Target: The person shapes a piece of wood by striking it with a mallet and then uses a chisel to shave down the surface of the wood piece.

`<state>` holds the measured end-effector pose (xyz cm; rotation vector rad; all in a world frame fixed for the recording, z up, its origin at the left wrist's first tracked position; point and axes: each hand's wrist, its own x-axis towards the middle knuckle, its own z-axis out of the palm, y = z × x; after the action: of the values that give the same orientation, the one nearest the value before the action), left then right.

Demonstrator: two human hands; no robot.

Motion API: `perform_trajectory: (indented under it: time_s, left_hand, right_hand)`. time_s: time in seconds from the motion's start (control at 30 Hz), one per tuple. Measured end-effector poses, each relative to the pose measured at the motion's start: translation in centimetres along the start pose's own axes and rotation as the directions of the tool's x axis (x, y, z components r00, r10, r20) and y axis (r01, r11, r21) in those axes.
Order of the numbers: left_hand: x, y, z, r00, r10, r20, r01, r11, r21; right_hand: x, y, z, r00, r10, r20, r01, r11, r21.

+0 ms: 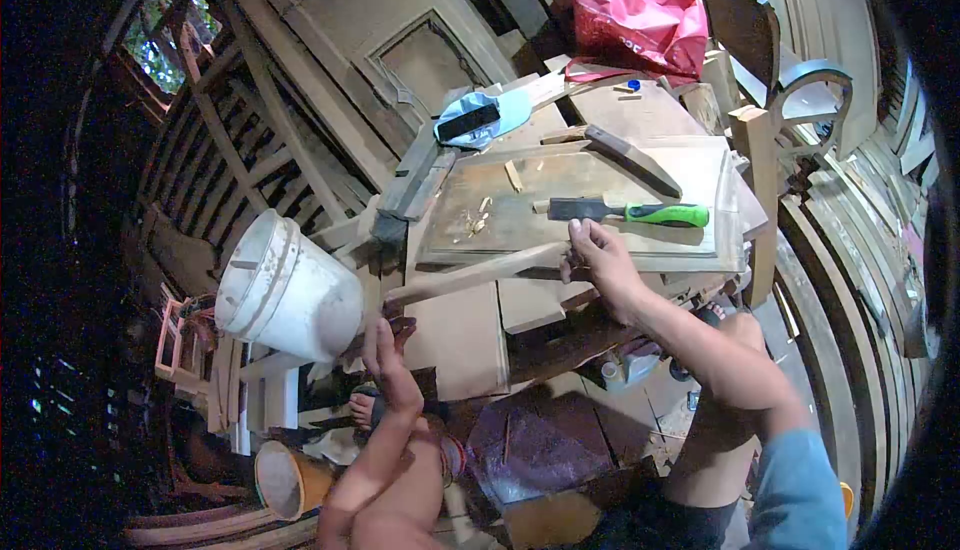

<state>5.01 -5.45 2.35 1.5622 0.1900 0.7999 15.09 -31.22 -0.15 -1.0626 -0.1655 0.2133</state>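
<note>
A narrow wooden strip (475, 277) slants across the front of the work board, between my two hands. My right hand (603, 262) pinches its right end, thumb and fingers closed. At the lower left end, my left hand (393, 368) has its fingers bent around the tip, partly in shadow. Just beyond my right hand, a chisel (668, 215) with a green and black handle lies on the wooden panel (460, 185). A dark flat tool (635, 162) rests behind the chisel. Pale wood shavings (480, 220) are scattered to the left.
A white bucket (310, 295) stands left of the bench. Behind the panel are a light blue cap (510, 115) and a pink bag (640, 20). An orange-rimmed bucket (285, 480) sits low at left. Wooden boards (850, 250) are stacked at right.
</note>
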Motion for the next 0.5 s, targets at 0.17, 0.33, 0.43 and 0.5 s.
perform_trajectory:
  time_s: [0.17,0.33,0.43,0.5]
  left_hand:
    - [0.36,-0.52,-0.53,0.997,-0.006,0.072,0.009,0.999,-0.04]
    - [0.21,-0.46,-0.19,1.0,-0.022,-0.001,0.022,0.999,-0.039]
    - [0.5,-0.64,-0.58,0.998,-0.002,0.065,0.003,1.0,-0.01]
    - [0.25,-0.44,-0.15,0.999,0.0,0.037,0.0,1.0,-0.021]
  right_hand:
    - [0.14,0.28,-0.07,1.0,-0.014,-0.01,0.014,1.0,-0.011]
    - [0.48,0.72,-0.38,1.0,-0.03,0.006,0.03,0.999,-0.01]
    - [0.44,0.62,-0.34,0.999,-0.048,0.006,0.048,0.997,-0.065]
    - [0.34,0.49,-0.14,0.999,-0.032,-0.008,0.032,1.0,0.001]
